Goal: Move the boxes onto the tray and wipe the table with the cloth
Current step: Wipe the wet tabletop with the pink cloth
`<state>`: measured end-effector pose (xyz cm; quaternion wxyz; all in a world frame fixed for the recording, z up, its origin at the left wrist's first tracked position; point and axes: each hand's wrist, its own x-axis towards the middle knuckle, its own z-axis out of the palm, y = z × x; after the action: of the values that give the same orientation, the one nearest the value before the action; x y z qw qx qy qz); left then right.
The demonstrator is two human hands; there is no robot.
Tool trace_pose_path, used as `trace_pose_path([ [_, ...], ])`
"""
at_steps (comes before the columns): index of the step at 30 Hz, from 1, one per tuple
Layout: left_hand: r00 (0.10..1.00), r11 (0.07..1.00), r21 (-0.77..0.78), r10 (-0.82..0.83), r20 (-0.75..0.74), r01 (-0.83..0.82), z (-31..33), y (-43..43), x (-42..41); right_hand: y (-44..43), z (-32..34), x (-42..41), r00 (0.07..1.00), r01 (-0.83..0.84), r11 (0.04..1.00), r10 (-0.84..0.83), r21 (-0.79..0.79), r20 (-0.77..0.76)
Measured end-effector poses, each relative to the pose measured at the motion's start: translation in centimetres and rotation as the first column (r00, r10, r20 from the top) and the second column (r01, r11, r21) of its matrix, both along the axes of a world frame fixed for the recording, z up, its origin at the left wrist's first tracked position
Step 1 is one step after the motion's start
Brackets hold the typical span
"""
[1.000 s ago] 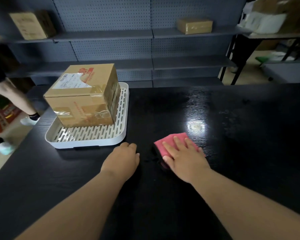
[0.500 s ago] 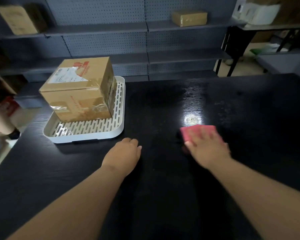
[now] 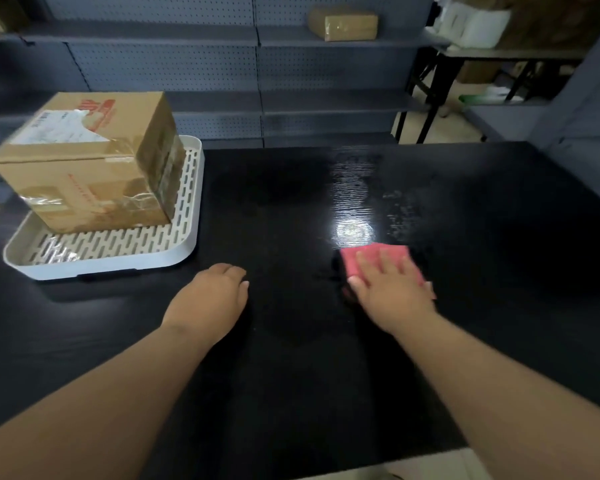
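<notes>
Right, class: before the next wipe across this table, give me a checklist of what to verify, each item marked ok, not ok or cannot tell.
1. Box on the tray: ok, it stands inside the rim.
2. No box left on the table: ok for the part in view.
3. Right hand flat on the cloth: ok, straight fingers press it down.
4. Left hand out of the cloth's way: ok, it rests on the table apart from the cloth.
5. Tray apart from the cloth: ok, it sits at the left side.
6. Whole table wiped: cannot tell; streaks show beyond the cloth by the glare.
</notes>
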<state>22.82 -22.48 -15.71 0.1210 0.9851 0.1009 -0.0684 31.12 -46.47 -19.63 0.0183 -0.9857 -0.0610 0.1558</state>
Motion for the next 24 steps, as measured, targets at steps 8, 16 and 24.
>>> trace_pose_path([
  [8, 0.998, 0.999, 0.014, -0.048, 0.046, 0.047, 0.5, -1.4, 1.4, 3.9, 0.7, -1.9, 0.956, 0.293, 0.945, -0.293, 0.147, -0.025],
  [16, 1.000, 1.000, 0.007, -0.004, -0.001, 0.004, 0.1, -2.4, 2.9, -1.0, 0.5, -0.3, 0.986, 0.169, 0.983, -0.170, 0.076, 0.002],
  [24, 1.000, 1.000, -0.024, 0.009, 0.028, -0.008, -0.8, -3.7, 5.3, -1.3, 0.3, 3.8, 0.950, 0.313, 0.947, -0.311, 0.078, -0.040],
])
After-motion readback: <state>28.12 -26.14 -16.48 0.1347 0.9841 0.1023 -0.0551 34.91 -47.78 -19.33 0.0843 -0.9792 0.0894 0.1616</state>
